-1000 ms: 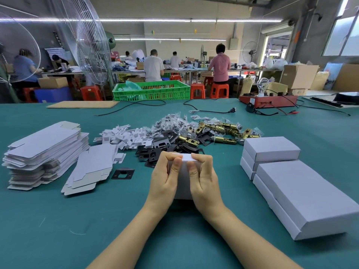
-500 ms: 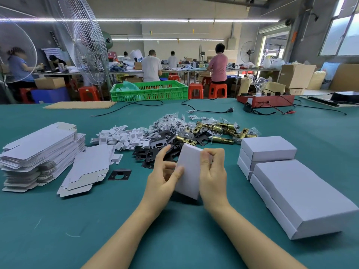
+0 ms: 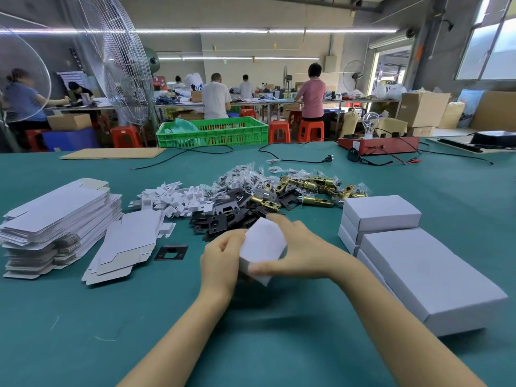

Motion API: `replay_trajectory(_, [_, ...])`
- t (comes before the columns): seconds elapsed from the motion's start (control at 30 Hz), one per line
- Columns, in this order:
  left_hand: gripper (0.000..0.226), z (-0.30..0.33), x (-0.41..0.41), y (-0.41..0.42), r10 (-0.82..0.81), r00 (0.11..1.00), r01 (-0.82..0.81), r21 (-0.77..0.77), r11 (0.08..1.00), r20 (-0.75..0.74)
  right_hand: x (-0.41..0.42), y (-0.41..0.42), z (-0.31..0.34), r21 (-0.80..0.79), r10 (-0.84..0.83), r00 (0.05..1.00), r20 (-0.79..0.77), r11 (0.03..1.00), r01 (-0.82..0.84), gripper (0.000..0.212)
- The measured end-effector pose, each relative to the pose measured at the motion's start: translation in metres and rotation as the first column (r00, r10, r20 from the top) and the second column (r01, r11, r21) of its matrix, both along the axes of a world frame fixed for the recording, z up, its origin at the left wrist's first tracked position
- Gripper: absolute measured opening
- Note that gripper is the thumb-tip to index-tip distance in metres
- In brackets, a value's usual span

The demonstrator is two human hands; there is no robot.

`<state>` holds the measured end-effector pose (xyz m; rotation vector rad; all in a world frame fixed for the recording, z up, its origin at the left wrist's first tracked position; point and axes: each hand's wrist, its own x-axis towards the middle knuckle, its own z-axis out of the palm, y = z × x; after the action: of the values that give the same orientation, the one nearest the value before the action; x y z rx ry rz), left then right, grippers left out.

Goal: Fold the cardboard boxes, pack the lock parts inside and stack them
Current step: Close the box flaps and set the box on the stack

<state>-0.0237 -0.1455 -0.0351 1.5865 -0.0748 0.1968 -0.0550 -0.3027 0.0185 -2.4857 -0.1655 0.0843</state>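
Observation:
A small white cardboard box (image 3: 262, 244) is tilted just above the green table, held between both hands. My left hand (image 3: 223, 258) grips its left side and my right hand (image 3: 301, 247) wraps over its top and right side. Behind it lie black lock plates (image 3: 223, 216), brass latch bolts (image 3: 312, 188), bagged screws (image 3: 245, 177) and white inserts (image 3: 178, 199). Flat unfolded boxes (image 3: 55, 216) are stacked at the left, with a few more (image 3: 125, 244) beside them. Closed white boxes (image 3: 418, 263) are stacked at the right.
One black plate (image 3: 171, 252) lies alone left of my hands. Far across the table are a cardboard sheet (image 3: 111, 153), black cables (image 3: 293, 159), a red device with a bulb (image 3: 377, 142) and a green crate (image 3: 212, 132). Several people work at benches behind.
The box has been turned from upright on the table to a tilted hold. My right hand has moved over its top and right side; my left hand stays on the left.

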Motion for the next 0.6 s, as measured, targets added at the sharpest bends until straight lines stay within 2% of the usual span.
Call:
replay_trajectory(0.07, [0.023,-0.001,0.001,0.000,0.043,0.999,-0.043,0.051,0.998,0.011,-0.004,0.002,0.000,-0.111,0.045,0.997,-0.057,0.992,-0.052,0.102])
replay_trajectory(0.13, [0.037,-0.004,0.000,0.001,0.032,0.999,-0.034,0.061,0.998,0.022,-0.006,0.005,0.001,-0.142,0.021,0.998,-0.063,0.989,-0.030,0.098])
replay_trajectory(0.2, [0.048,-0.002,0.001,0.001,0.015,0.999,-0.017,-0.072,0.997,-0.029,-0.007,0.008,0.008,-0.129,-0.029,0.999,-0.038,0.991,0.024,0.093])
replay_trajectory(0.27, [0.053,0.003,0.003,0.002,-0.032,0.998,0.020,-0.239,0.971,-0.046,-0.010,0.008,0.019,-0.147,-0.102,0.994,0.041,0.983,0.107,0.090])
replay_trajectory(0.3, [0.055,0.005,0.004,0.003,-0.051,0.998,0.036,-0.271,0.962,-0.047,-0.013,0.006,0.026,-0.154,-0.150,0.985,0.090,0.975,0.163,0.089])
replay_trajectory(0.43, [0.061,0.001,0.005,0.006,-0.055,0.996,0.040,-0.199,0.979,-0.071,-0.026,-0.017,0.058,-0.129,-0.380,0.907,0.181,0.905,0.405,0.082])
replay_trajectory(0.6, [0.062,-0.003,0.003,0.004,-0.066,0.996,0.059,-0.127,0.990,-0.053,-0.050,-0.080,0.088,-0.192,-0.589,0.804,0.075,0.783,0.592,0.071])
